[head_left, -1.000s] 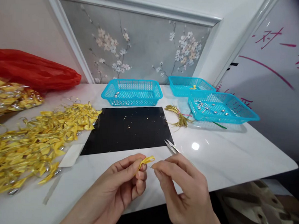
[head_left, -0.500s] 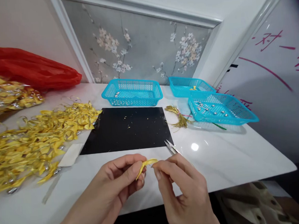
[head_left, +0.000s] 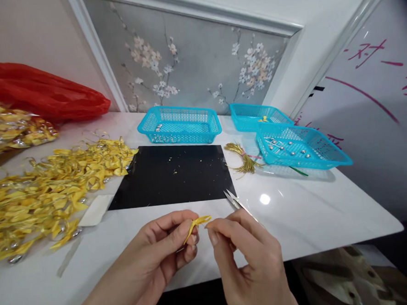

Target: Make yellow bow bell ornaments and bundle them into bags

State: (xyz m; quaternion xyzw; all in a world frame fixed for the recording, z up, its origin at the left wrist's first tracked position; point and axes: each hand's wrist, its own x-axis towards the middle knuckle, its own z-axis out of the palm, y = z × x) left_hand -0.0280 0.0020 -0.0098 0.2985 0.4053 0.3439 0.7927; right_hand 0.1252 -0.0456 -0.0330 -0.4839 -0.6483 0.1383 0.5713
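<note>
Between the thumb and fingers of my left hand [head_left: 157,249] is a small piece of yellow ribbon [head_left: 200,221], its loose ends sticking out toward the right. My right hand [head_left: 254,255] is closed in a pinch just beside the ribbon. Whatever its fingertips grip is too thin to make out. Silver scissors [head_left: 243,205] lie partly behind my right hand, their pointed blades touching the corner of a black mat [head_left: 177,181]. Tiny gold scraps are scattered on the mat.
A heap of yellow ribbon pieces with silver beads [head_left: 64,188] covers the table's left. Behind it lies a red bag [head_left: 44,95]. Blue baskets stand at the back [head_left: 182,137] and right [head_left: 314,162], some holding silver beads. A bundle of gold cords [head_left: 243,159] lies right of the mat.
The yellow ribbon has turned slightly in my left fingers, and its ends now look narrower and split. My right fingertips have shifted slightly left. Everything else stays put.
</note>
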